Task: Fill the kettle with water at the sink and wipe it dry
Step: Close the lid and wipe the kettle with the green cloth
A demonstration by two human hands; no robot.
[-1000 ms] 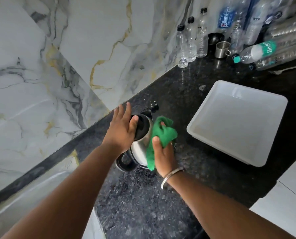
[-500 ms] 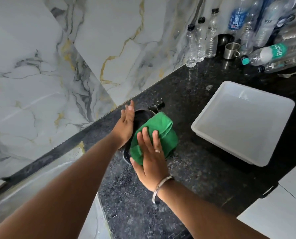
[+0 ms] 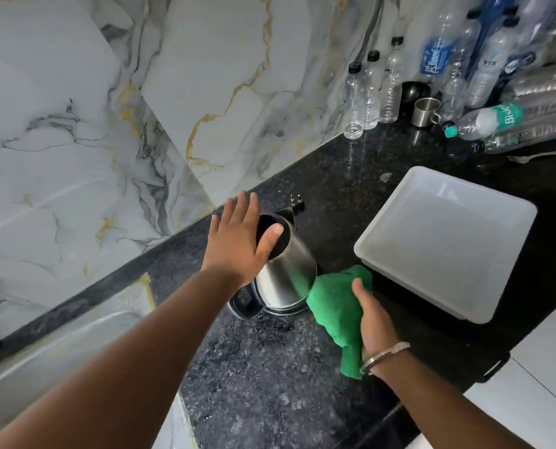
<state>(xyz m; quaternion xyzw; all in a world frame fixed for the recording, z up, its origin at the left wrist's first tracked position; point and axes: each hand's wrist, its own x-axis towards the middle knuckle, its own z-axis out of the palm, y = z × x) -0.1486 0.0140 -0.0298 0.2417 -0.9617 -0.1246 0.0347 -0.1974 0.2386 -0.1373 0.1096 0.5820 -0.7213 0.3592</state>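
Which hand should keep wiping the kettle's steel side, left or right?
Right. The right hand already grips the green cloth against the kettle, while the left hand is spread flat on its lid.

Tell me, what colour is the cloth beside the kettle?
Bright green cloth, clearest in the head view, held in the right hand.

The kettle (image 3: 284,277) was shiny silver with a black lid. The cloth (image 3: 336,311) was bright green. The surface (image 3: 270,384) was black with tiny grey and white specks. The wall (image 3: 140,108) was white marble with grey and gold lines running through it. The tray (image 3: 445,241) was plain white. One clear bottle (image 3: 484,119) had a green and white label and a teal cap. The cup (image 3: 425,112) was silver.
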